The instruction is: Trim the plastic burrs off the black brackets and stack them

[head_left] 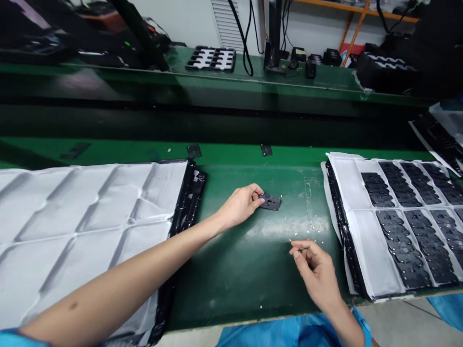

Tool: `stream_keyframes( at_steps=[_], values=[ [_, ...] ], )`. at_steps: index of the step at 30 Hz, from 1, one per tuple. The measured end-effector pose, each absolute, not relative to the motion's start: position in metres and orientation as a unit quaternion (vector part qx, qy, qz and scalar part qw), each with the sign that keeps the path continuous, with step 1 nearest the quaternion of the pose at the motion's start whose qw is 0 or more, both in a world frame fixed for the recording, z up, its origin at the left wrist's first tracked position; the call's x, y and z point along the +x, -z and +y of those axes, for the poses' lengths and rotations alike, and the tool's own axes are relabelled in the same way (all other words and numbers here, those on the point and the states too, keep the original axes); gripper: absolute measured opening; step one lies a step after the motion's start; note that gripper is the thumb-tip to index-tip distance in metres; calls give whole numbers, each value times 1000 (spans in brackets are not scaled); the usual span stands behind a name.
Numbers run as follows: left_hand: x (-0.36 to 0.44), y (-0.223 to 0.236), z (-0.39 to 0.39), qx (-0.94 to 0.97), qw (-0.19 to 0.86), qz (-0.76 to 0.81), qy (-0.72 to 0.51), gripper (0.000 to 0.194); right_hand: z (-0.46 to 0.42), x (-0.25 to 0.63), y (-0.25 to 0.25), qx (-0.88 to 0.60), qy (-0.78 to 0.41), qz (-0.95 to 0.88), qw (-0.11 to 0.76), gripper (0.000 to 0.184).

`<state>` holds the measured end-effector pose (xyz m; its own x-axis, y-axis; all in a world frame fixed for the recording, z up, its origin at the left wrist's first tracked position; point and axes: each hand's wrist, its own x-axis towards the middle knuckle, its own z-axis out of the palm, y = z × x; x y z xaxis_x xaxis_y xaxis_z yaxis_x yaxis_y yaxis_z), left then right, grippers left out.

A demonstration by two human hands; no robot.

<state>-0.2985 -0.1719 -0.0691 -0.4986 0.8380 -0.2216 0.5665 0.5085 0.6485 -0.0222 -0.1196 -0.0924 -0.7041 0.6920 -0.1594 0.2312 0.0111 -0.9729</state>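
My left hand (244,205) reaches over the middle of the green mat and pinches one end of a small flat black plastic plate (272,202) with cut-outs. The plate's far end points to the right, just above the mat. Lower and to the right, my right hand (318,272) hovers near the front edge, thumb and fingertips drawn together. Whatever lies between those fingertips is too small to make out. Tiny pale scraps (314,231) are scattered on the mat close to the right fingers.
White-lined trays (90,202) are stacked on the left. Another tray (369,255) on the right holds rows of similar black plates (401,246). Two loose black pieces, one left (194,151) and one right (266,150), lie farther back. Behind is a raised green shelf (249,72) with cables.
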Motion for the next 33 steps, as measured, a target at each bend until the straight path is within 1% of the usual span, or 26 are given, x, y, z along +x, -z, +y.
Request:
stream_keyframes(
  at_steps=[4,7,10,14,15,18,20,25,27,29,30,32,33],
  values=[
    [-311,62,-177,433,202,857,-194,21,-119,-22,95,-338,-597,-702,191,24],
    [-334,53,-167,420,173,878,-152,21,-121,-24,98,-328,-589,-713,190,23],
    [-365,48,-128,384,155,902,-125,21,-124,-25,101,-316,-582,-727,183,21],
    [-390,49,-52,314,139,932,-112,47,-128,-25,101,-303,-566,-743,188,20],
    [-391,51,-34,301,134,937,-113,49,-128,-24,100,-302,-562,-745,194,20],
    [-385,57,4,280,130,944,-117,47,-129,-22,99,-312,-556,-741,212,19],
    [-380,58,15,280,142,942,-121,44,-130,-20,99,-322,-559,-734,213,19],
    [-358,43,0,341,183,908,-158,38,-126,-18,100,-320,-570,-730,201,20],
    [-335,31,-20,397,210,875,-181,27,-120,-18,96,-317,-568,-726,222,20],
    [-304,19,-48,466,252,825,-199,10,-112,-18,88,-336,-557,-711,268,23],
    [-287,13,-64,499,271,797,-207,7,-107,-18,83,-351,-552,-699,291,25],
    [-255,2,-99,547,298,751,-219,15,-98,-18,73,-369,-554,-674,320,35],
    [-241,-3,-116,567,301,731,-232,19,-96,-18,68,-364,-566,-666,321,39]
  ],
)
